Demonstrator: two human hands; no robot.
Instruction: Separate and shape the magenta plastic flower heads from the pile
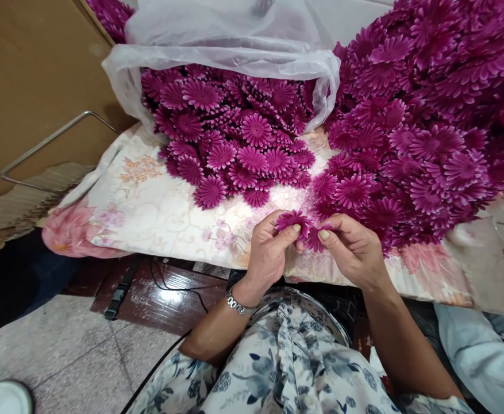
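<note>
Near the front edge of the cloth-covered table, my left hand (272,246) pinches a magenta artificial flower piece (293,221) between thumb and fingers. Close beside it on the right, my right hand (351,248) grips a second magenta flower piece (314,241) by its petals, thumb on top. The two pieces overlap or touch between my fingertips; whether they are joined I cannot tell. Straight ahead, many similar flower pieces (221,155) spill out of a translucent plastic bag (234,56). A larger heap of magenta flower pieces (433,138) rises to the right of my hands.
A floral cloth (178,224) covers the table, with purple specks near my hands. At the left stands a large cardboard box (31,75) beside a bent metal rod (47,146). Another person's leg in light denim (480,351) is at lower right. A black strap buckle (116,300) hangs below the table.
</note>
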